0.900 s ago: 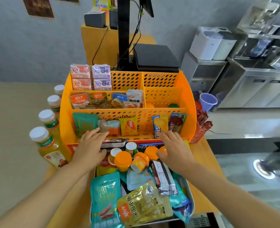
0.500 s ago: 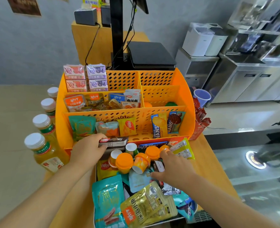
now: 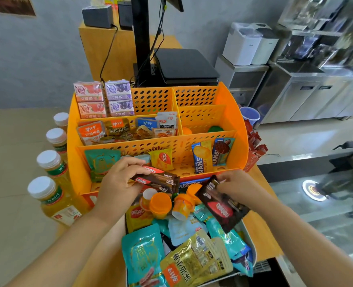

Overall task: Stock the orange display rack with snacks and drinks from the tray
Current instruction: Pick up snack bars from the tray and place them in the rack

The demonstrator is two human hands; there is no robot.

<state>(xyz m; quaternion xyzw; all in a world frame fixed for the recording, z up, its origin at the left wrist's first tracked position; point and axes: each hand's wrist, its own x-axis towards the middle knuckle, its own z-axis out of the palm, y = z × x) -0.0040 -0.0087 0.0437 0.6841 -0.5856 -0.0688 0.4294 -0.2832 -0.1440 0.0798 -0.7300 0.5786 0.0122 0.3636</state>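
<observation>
— Left hand [image 3: 117, 183]?
— Gripped a dark wafer pack [image 3: 157, 180] between thumb and fingers, just before the orange rack [image 3: 229, 112].
— Right hand [image 3: 236, 184]?
— Pinched another dark pack [image 3: 221, 204] hanging below fingertips, above the tray [image 3: 252, 251].

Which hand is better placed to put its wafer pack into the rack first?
Left. The left hand holds its wafer packs level at the rack's front row; the right hand dangles its pack lower, over the tray.
</observation>
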